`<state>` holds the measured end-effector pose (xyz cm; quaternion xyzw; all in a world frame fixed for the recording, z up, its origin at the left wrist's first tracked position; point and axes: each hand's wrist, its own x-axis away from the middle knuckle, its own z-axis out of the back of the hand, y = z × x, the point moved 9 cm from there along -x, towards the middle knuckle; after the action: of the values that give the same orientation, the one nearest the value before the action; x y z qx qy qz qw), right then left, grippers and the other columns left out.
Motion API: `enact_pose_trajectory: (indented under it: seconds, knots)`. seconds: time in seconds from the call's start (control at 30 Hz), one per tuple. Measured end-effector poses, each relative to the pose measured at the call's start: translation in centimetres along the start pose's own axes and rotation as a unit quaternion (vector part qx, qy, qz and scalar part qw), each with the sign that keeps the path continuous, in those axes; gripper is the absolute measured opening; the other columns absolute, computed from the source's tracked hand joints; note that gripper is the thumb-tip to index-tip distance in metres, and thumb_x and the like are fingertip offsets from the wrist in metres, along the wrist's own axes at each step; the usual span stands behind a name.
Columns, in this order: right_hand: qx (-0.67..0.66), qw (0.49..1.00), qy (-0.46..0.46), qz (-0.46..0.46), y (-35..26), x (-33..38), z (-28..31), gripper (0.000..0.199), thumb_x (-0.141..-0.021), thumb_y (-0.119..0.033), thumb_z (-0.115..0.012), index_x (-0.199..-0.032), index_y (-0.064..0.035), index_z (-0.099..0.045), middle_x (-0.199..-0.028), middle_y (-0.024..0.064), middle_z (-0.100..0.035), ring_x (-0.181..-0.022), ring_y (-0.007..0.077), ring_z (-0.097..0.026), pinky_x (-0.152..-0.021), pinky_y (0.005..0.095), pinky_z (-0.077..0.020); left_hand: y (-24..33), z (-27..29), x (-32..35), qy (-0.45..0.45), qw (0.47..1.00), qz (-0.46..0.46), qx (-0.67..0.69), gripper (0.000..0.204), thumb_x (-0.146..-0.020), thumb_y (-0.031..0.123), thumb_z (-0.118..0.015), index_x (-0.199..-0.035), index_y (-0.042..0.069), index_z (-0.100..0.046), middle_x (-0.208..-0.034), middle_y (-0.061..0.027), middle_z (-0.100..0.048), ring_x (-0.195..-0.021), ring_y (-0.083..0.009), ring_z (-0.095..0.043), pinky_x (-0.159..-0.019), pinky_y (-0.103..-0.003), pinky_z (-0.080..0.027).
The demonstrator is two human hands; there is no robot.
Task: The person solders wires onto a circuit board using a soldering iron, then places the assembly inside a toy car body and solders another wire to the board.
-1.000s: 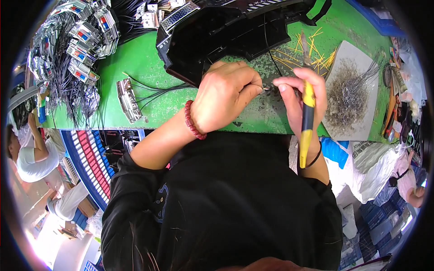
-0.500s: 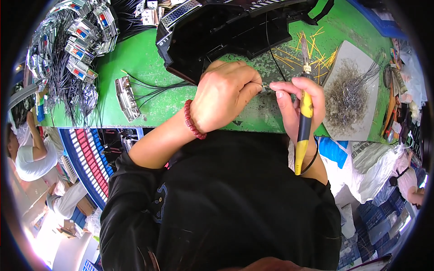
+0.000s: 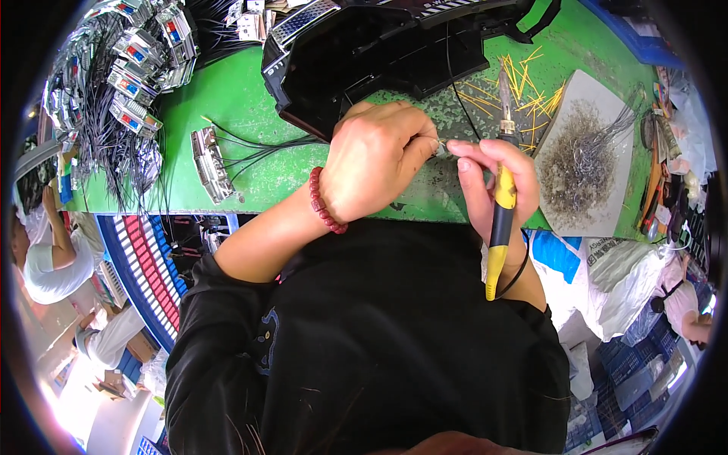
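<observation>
So the soldering iron [image 3: 501, 224] with the yellow and black handle is held in the right hand [image 3: 523, 178], which is closed around it at the front of the bench, right of the middle. Its long axis runs almost straight away from the body, with the hot end pointed at the far side and the butt end aimed back toward the lap, leaning a bit to the left. The iron's tip sits near some loose yellow strands [image 3: 556, 102], and it isn't aimed at the left hand at all. The left hand [image 3: 383, 148] is narrowed to a pinch, with a tiny shiny bit [image 3: 441, 146] gripped at the fingertips, honestly too small to make out. The right thumb and index finger are held slightly apart just beside it. The green bench [image 3: 250, 95] is pretty worn and scuffed around there. A big black plastic shell [image 3: 379, 68] is parked beyond the hands, a chrome part [image 3: 212, 165] with black wires [image 3: 280, 142] is laid to the left, and a whole heap of chrome parts [image 3: 136, 80] is piled farther left. On the right, a grey board [image 3: 599, 216] is covered in dark crud. Around the room, white bags [image 3: 622, 288] are bunched at the right, and a person in a white top [image 3: 57, 269] can be seen at the left.
</observation>
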<state>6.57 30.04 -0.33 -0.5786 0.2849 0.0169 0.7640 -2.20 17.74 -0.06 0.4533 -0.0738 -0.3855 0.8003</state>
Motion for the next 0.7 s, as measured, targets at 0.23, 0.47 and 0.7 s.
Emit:
enact_pose_trajectory:
  seconds: [0.23, 0.47, 0.7]
  knots:
    - [0.079, 0.995, -0.02, 0.051, -1.1, -0.7, -0.4, 0.033, -0.073, 0.011, -0.072, -0.103, 0.0005, -0.063, -0.087, 0.013, -0.072, -0.07, 0.0185, -0.07, -0.06, 0.0263, -0.0536, 0.1, 0.0, 0.1, 0.003, 1.0, -0.004, -0.017, 0.006, -0.079, 0.008, -0.069, -0.079, 0.005, -0.064, -0.075, -0.0082, -0.065, -0.071, -0.0283, -0.062, -0.067, -0.037, -0.046]
    - [0.103, 0.991, -0.048, 0.067, -1.7, -1.3, -0.8, 0.033, -0.072, 0.011, -0.071, -0.102, -0.0005, -0.064, -0.079, 0.0119, -0.069, -0.061, 0.0186, -0.065, -0.055, 0.0269, -0.0503, 0.3, 0.0, 0.1, 0.01, 0.999, -0.016, -0.032, 0.007, -0.078, 0.008, -0.07, -0.079, 0.005, -0.064, -0.074, -0.0073, -0.065, -0.069, -0.0278, -0.062, -0.068, -0.037, -0.046]
    - [0.083, 0.995, -0.028, 0.053, -1.2, -0.9, 0.0, 0.029, -0.075, 0.01, -0.071, -0.101, 0.0017, -0.063, -0.086, 0.0143, -0.072, -0.071, 0.0197, -0.07, -0.062, 0.0265, -0.0544, 0.0, -0.1, 0.0, 0.004, 1.0, -0.003, -0.015, 0.006, -0.078, 0.008, -0.07, -0.079, 0.005, -0.065, -0.074, -0.0072, -0.065, -0.07, -0.0274, -0.062, -0.068, -0.036, -0.047]
